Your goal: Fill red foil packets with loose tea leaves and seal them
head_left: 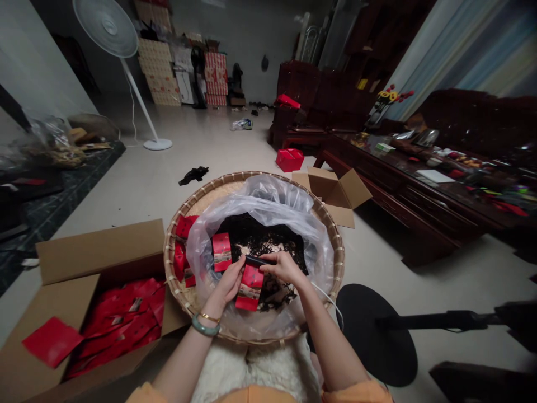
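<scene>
Inside the round basket (pixel 171 246), the red packet (pixel 250 291) hangs below the fingers, its top edge under a black bar (pixel 259 260) that the left hand (pixel 232 280) and right hand (pixel 285 267) pinch at either end. Bare floor stretches beyond the basket's far rim. The basket holds a clear bag (pixel 260 196) of dark leaves (pixel 243 224); left of it, a carton (pixel 104 246) holds red packets (pixel 126 319).

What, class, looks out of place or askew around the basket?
A crumpled black item lies loose on the floor beyond the basket, and one red packet sits askew on the left carton's flap, apart from the packets heaped inside.
</scene>
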Demonstrator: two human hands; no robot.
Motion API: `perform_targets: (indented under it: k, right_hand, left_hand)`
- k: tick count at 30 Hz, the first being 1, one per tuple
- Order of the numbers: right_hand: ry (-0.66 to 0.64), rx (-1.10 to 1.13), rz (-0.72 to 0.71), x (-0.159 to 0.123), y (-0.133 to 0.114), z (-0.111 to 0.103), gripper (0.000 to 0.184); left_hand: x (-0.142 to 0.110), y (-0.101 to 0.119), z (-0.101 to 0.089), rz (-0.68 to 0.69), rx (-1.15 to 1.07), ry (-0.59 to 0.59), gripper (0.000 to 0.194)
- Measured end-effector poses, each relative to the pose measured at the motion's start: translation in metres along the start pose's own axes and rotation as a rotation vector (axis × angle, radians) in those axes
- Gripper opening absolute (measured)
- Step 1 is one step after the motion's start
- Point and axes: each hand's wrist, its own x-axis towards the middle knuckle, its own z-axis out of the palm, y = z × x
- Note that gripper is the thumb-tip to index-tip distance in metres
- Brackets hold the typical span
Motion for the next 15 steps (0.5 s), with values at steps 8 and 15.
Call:
perform_targets:
  k: [8,15]
  right_hand:
    - [0.039,-0.050,-0.019,0.003,0.008,0.006,0.038]
    - [0.052,-0.072,-0.050,0.005,0.018,0.011,0.038]
  left_hand:
    - [0.004,-0.003,-0.004,0.036,-0.026,0.010,0.031]
    - [0.005,-0.006,-0.005,0.085,-0.073,0.055,0.028]
